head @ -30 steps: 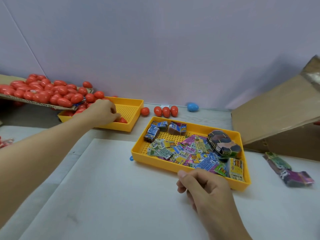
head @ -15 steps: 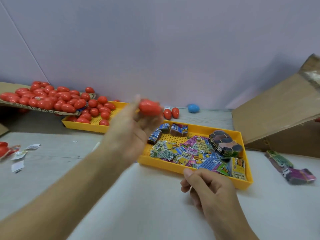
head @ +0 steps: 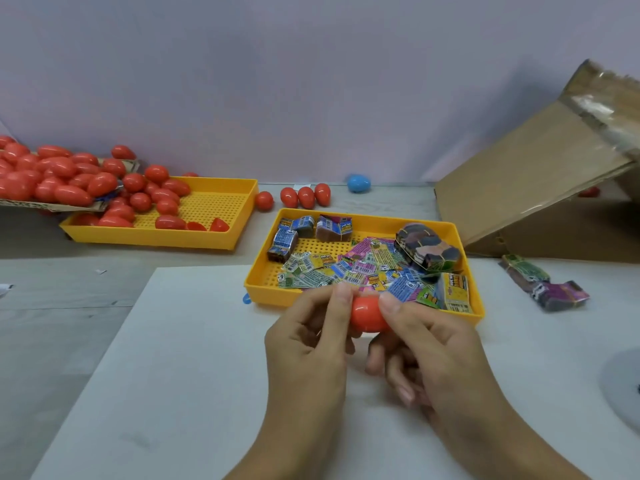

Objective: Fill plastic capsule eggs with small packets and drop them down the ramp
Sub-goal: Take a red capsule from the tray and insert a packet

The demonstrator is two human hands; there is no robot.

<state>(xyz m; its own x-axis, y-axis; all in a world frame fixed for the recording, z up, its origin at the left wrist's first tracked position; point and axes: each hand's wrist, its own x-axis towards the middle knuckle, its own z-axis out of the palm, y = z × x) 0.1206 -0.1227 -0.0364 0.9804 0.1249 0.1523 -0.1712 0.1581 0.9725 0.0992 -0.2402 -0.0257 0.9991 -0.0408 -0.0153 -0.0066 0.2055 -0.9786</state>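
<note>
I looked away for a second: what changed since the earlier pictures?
The left hand took a red egg from the egg tray and carried it right, toward the body; the right hand rose to grip it too. The packet tray and ramp stayed put.

Closed red capsule egg (head: 366,315), sideways, just before yellow packet tray (head: 363,218).

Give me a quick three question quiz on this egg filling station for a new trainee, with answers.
1. True or false: both hands hold the red egg.
2. Which tray holds the packets? A) the near tray B) the far tray
3. What colour is the lone egg by the wall?

Key: 1 true: left hand and right hand grip it. 2 A. 3 blue.
</note>
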